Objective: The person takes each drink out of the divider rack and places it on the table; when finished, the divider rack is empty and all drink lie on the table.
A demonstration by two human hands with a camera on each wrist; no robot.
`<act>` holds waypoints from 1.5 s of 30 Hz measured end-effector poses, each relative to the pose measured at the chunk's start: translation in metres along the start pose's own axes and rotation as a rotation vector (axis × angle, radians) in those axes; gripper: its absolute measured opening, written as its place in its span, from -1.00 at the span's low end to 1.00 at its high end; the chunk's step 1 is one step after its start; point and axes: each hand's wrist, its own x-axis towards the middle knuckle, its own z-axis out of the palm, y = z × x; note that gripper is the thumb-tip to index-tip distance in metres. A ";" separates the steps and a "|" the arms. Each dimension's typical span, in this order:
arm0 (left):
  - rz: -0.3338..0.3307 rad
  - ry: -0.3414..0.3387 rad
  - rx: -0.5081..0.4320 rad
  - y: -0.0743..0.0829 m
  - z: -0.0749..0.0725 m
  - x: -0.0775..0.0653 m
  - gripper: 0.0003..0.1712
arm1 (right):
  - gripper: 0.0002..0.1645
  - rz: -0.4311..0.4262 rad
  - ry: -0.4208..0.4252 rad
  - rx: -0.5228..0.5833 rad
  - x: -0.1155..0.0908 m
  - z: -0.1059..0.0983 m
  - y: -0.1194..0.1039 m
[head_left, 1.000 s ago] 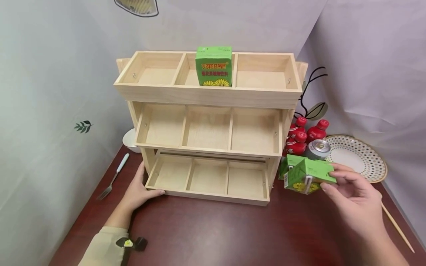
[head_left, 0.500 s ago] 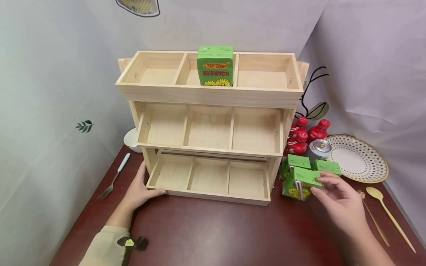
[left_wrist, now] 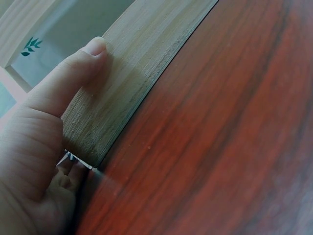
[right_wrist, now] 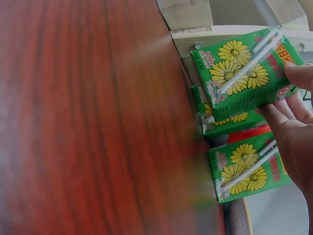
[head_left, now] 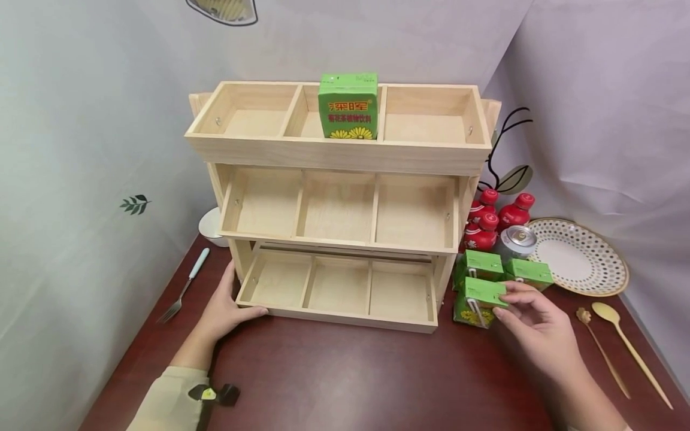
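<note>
A three-tier wooden rack (head_left: 336, 157) stands on the table, each tier split into three compartments. My left hand (head_left: 223, 306) grips the lower left corner of its bottom tray, the thumb along the front board (left_wrist: 122, 73) in the left wrist view. With thumb and fingers, my right hand (head_left: 539, 326) pinches a green drink carton (head_left: 477, 302) with a white straw, right of the rack. In the right wrist view this carton (right_wrist: 244, 73) is tilted. Two similar cartons, one nearer the rack (head_left: 481, 263) and one further right (head_left: 530, 272), stand behind it. Another green carton (head_left: 348, 108) stands in the top tier's middle compartment.
Several red-capped bottles (head_left: 487, 224) and a silver can (head_left: 517, 240) stand behind the cartons. A dotted plate (head_left: 609, 257) is at the right, with a wooden spoon (head_left: 631, 344) and a thin golden utensil (head_left: 606, 353) before it. A fork (head_left: 185, 287) and white bowl (head_left: 212, 226) are at the left.
My right hand has carried the pinched carton left and slightly down, toward the rack's right leg. The two cartons behind now show more fully. My left hand stays on the rack.
</note>
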 end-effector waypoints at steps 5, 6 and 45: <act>-0.010 0.005 0.025 0.000 -0.001 -0.001 0.47 | -0.72 -0.004 -0.027 0.083 -0.001 -0.004 0.009; -0.010 0.005 0.031 0.001 -0.001 -0.001 0.47 | -0.73 0.008 -0.029 0.096 -0.001 -0.005 0.010; -0.001 0.000 0.003 0.000 0.000 0.000 0.47 | -0.51 -0.093 -0.225 0.316 0.005 -0.015 0.024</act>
